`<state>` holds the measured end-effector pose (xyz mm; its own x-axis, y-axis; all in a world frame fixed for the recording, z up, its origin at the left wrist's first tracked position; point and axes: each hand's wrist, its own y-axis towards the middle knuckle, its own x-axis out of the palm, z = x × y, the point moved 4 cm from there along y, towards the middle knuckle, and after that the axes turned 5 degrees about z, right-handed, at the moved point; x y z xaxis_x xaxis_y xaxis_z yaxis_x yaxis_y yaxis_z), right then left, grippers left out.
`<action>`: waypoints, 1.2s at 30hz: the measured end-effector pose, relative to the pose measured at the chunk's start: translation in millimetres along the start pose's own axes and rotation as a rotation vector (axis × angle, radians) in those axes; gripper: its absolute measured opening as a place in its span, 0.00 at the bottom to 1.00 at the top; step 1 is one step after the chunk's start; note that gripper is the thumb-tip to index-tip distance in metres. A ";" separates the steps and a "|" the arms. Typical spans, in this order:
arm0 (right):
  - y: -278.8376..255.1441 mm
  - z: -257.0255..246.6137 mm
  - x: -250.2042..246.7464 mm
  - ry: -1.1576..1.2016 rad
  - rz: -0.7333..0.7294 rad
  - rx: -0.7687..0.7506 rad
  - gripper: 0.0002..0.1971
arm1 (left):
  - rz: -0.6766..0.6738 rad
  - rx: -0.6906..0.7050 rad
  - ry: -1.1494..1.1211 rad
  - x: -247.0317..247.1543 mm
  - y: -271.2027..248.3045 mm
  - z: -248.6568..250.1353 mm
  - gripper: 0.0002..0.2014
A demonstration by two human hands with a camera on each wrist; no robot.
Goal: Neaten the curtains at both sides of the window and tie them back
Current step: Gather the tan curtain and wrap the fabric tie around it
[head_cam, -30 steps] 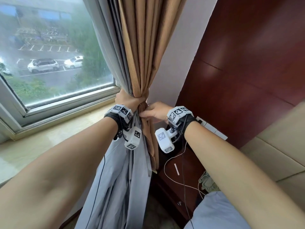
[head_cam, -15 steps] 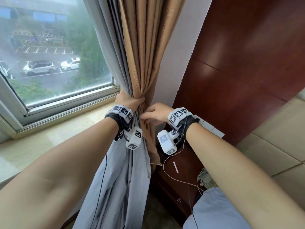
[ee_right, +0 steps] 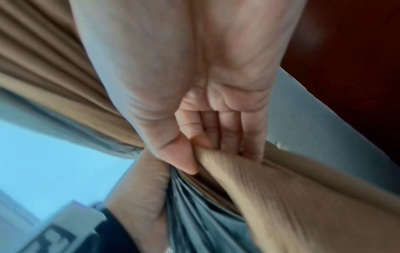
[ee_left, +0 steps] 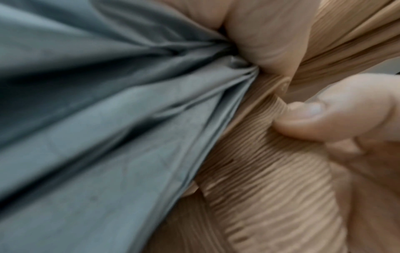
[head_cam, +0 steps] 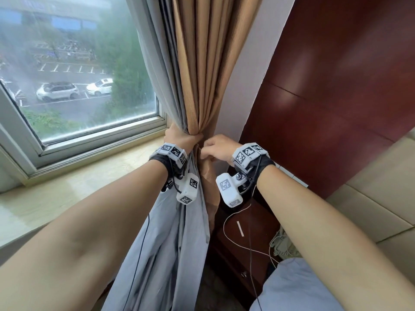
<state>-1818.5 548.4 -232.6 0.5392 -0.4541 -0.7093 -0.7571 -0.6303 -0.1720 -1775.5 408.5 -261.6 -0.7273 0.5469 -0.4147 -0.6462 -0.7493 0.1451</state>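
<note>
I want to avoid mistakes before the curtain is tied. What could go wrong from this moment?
1. The left hand alone grips the gathered grey lining and tan curtain; if it loosens, the folds may spread again.
2. The right hand pinches only a small tan fold; pulling it could drag the pleats uneven.
3. No tie-back is visible, so one hand may have to let go to find it.

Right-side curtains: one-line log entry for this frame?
stage: bundling, no tie visible | left hand: grips gathered tan curtain and grey curtain | right hand: pinches tan fold
</note>
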 end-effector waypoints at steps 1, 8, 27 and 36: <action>0.1 3.3 2.5 0.120 -0.024 0.057 0.13 | -0.001 -0.003 -0.006 -0.1 -0.4 0.6 0.38; -2.5 17.6 12.4 0.665 -0.286 0.328 0.09 | -0.018 -0.017 -0.023 0.5 0.8 -0.6 0.40; 10.4 46.4 -63.3 -0.766 0.103 0.154 0.20 | -0.009 -0.014 -0.080 -3.9 1.9 -3.0 0.40; 65.9 23.8 -47.7 -0.243 0.439 0.122 0.03 | -0.059 0.050 -0.184 -1.3 0.5 -6.3 0.38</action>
<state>-1902.8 543.4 -226.3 0.0703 -0.4912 -0.8682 -0.9380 -0.3286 0.1099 -1773.5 405.1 -266.7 -0.7148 0.6517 -0.2537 -0.6963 -0.6970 0.1714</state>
